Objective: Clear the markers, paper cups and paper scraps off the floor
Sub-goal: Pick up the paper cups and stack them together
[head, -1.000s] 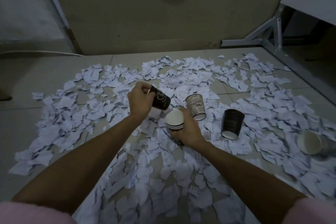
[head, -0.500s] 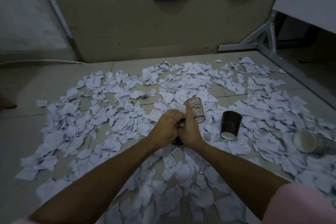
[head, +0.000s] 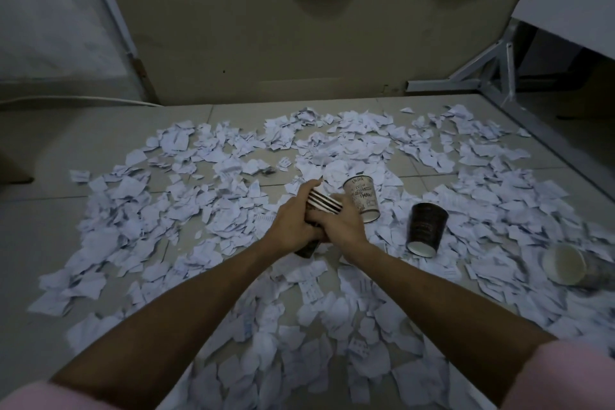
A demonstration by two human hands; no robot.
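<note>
Both forearms reach forward, left hand point(head: 293, 226) and right hand point(head: 342, 226) each in a curled grip around the stacked cups point(head: 324, 204) (rims tilted away).

The pale paper cup point(head: 362, 198) standing upside down among the paper scraps point(head: 206, 210) bears dark lettering, of which only a word near its top, seemingly "Deliti", can be half made out; the rest is too blurred.

A pale tiled floor point(head: 43, 243) is strewn with torn white paper scraps point(head: 206, 216). On the scraps lie a cream printed paper cup point(head: 362, 196), a black paper cup point(head: 426, 226) and a white-lined paper cup point(head: 565, 263), all tipped over.
</note>
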